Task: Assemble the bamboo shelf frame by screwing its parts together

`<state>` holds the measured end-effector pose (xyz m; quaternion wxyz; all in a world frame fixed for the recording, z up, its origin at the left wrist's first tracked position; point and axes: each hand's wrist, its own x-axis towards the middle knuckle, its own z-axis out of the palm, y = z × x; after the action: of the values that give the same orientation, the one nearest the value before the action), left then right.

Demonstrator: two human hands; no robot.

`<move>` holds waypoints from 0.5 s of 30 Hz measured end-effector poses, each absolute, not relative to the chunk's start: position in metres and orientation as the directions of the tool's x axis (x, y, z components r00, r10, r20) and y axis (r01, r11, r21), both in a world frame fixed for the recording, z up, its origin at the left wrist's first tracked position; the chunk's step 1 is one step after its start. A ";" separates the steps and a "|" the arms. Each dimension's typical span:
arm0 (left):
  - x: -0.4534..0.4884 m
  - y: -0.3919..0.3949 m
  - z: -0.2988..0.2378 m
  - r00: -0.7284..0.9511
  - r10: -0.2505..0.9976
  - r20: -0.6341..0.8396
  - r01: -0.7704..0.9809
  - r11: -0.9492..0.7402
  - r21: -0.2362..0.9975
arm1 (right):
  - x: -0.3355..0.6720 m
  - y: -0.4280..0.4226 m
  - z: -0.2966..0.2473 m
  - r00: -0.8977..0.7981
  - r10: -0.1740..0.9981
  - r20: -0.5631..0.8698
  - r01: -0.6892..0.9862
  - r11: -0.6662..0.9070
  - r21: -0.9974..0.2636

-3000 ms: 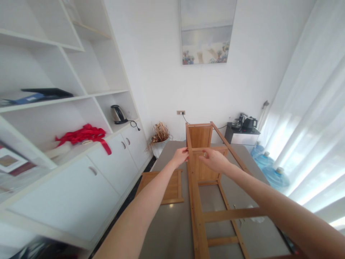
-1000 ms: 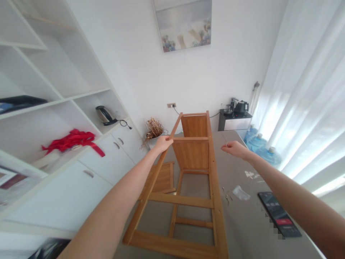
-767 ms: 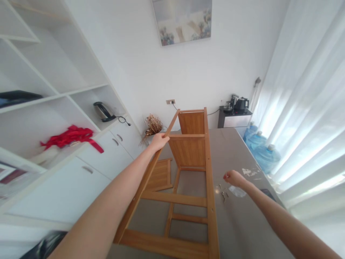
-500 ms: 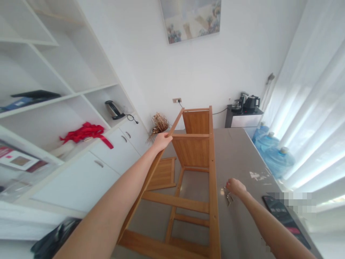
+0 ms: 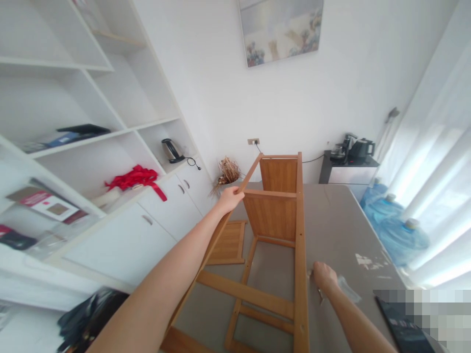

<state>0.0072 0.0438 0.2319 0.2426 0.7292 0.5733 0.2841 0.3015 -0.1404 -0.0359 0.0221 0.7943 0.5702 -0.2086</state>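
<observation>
A wooden shelf frame (image 5: 300, 245) with slatted panels stands on the grey table. My left hand (image 5: 232, 198) is closed around its upper left rail. Low beside the right rail, my right hand (image 5: 324, 275) is closed, fingers pinched together; what they hold, if anything, is too small to make out. Small metal pieces (image 5: 320, 296) lie on the table just below that hand, partly hidden by it. A clear plastic bag (image 5: 349, 289) shows behind my right wrist. Another slatted wooden panel (image 5: 228, 242) lies flat to the left, seen through the frame.
A dark phone-like device (image 5: 403, 323) lies at the right of the grey table (image 5: 331, 215), with scraps of paper (image 5: 368, 261) farther back. Blue water bottles (image 5: 403, 240) stand beyond the right edge. White shelving (image 5: 121, 132) lines the left wall.
My view has turned somewhat left. The right hand has moved closer to the frame's right rail and now partly covers the metal pieces. My left hand keeps its grip on the rail.
</observation>
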 end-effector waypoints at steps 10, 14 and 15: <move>0.015 0.031 0.256 0.202 0.939 0.278 0.895 -0.292 0.337 | 0.361 -0.086 0.122 0.339 0.940 0.027 0.777 -0.264 -0.572; 0.068 0.012 0.272 0.571 0.679 0.461 0.742 -0.668 0.066 | 0.360 -0.067 0.229 0.326 0.915 0.236 0.635 -0.027 -0.772; 0.085 0.008 0.273 0.667 0.619 0.414 0.661 -0.749 0.054 | 0.354 -0.064 0.246 0.295 0.923 0.249 0.603 0.022 -0.798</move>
<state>0.0853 0.0079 0.2729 -0.0502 0.9116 0.3510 0.2080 0.3543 -0.0639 0.2456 -0.4381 0.6749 0.5651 -0.1825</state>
